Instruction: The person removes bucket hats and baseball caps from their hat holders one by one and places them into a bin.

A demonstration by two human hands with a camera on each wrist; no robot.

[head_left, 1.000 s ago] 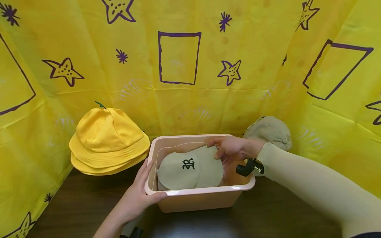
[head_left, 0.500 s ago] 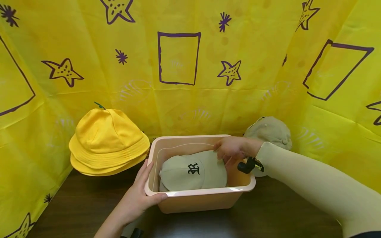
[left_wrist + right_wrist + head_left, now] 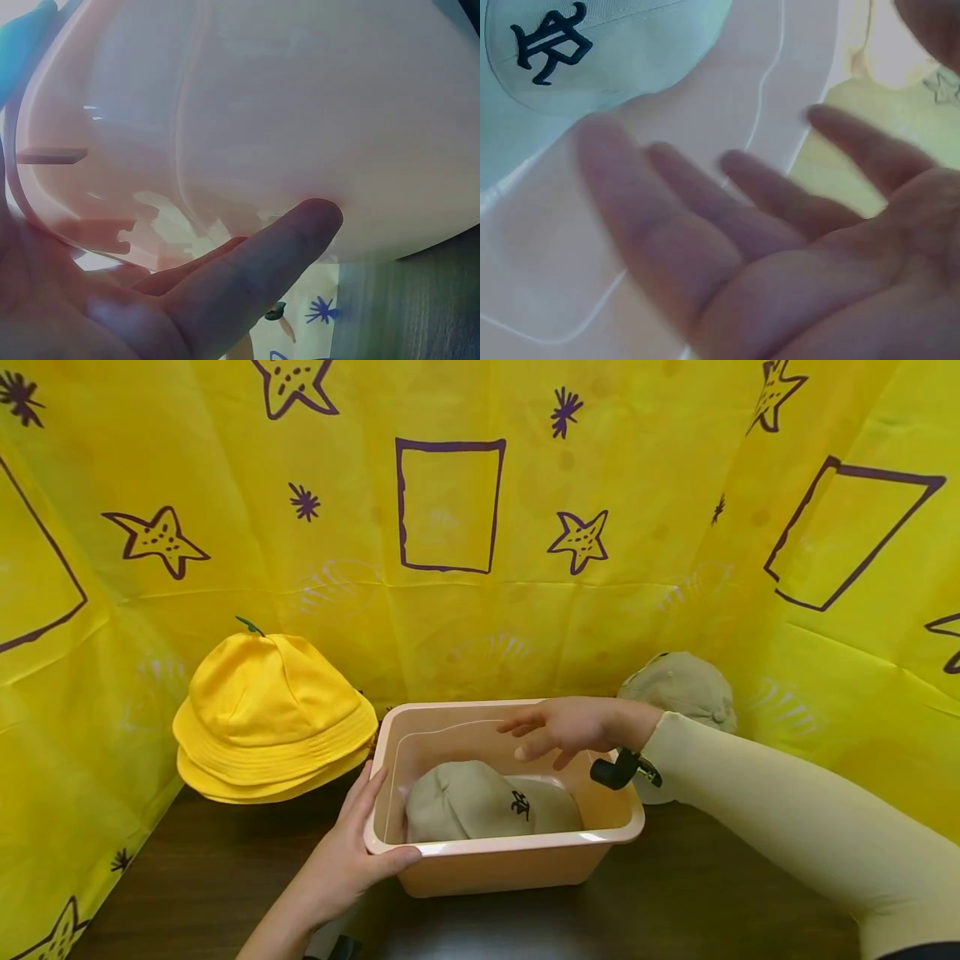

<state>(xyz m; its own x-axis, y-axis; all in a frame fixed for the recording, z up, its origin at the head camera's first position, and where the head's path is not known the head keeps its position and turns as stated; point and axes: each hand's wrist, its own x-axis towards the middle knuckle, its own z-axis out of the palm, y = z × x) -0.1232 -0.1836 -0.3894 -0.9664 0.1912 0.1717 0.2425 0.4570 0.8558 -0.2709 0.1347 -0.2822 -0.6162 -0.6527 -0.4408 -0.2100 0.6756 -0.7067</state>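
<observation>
A beige baseball cap (image 3: pixel 468 802) with a black embroidered letter lies in a pink plastic bin (image 3: pixel 502 878), its brim toward the right end. My left hand (image 3: pixel 352 852) holds the bin by its front left corner, thumb at the front and fingers along the left side. In the left wrist view, the thumb (image 3: pixel 262 277) presses the bin's wall. Over the bin's right part hovers my right hand (image 3: pixel 581 724), fingers spread and holding nothing. The right wrist view has the fingers (image 3: pixel 667 255) apart from the cap, whose letter (image 3: pixel 551 43) shows at upper left.
Stacked yellow bucket hats (image 3: pixel 273 710) stand left of the bin, a green stem-like tip on top. Another beige cap (image 3: pixel 686 689) sits behind the right forearm, partly hidden. Yellow patterned cloth (image 3: pixel 450 635) encloses the back and sides of the dark wooden table (image 3: pixel 675 893).
My right hand has let go of the cap's brim and lifted, its fingers spreading. The cap has dropped lower in the bin and shifted right. My left hand has stayed on the bin.
</observation>
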